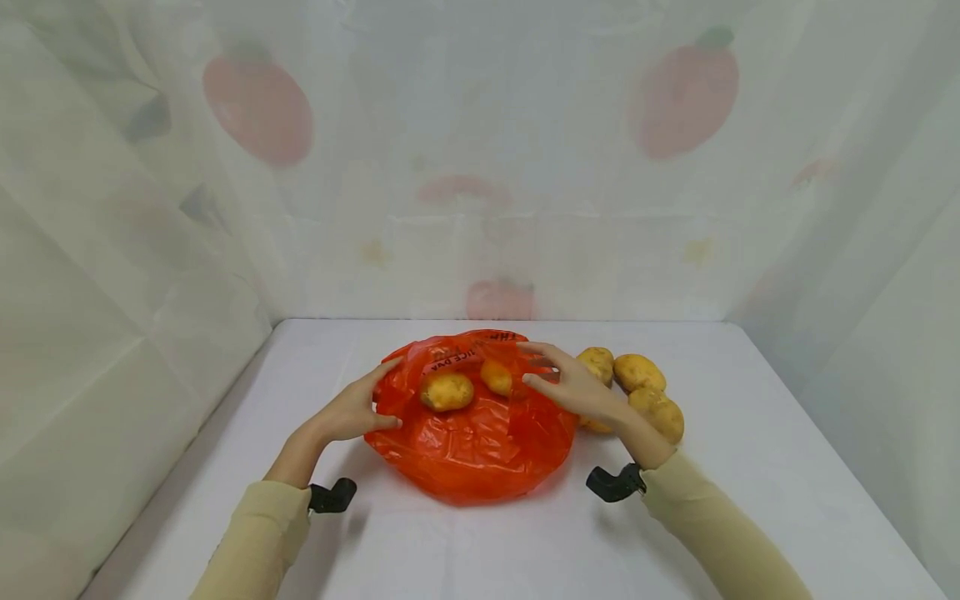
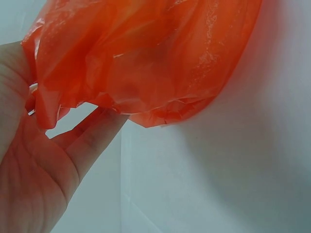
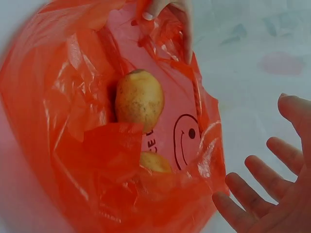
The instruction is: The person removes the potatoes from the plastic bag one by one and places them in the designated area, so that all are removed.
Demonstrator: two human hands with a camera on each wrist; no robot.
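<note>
A red plastic bag printed with black lettering lies open-mouthed on the table. One potato sits in its mouth, and a second potato is partly covered by the bag. At the bag's left rim, my left hand holds the plastic between thumb and fingers; some of those fingers are hidden behind it in the left wrist view. Above the bag's right side is my right hand, its fingers spread and holding nothing. In the right wrist view its fingers are beside the bag rim.
Several loose potatoes lie on the white table to the right of the bag, partly behind my right hand and wrist. Pale curtains with fruit prints enclose the back and both sides.
</note>
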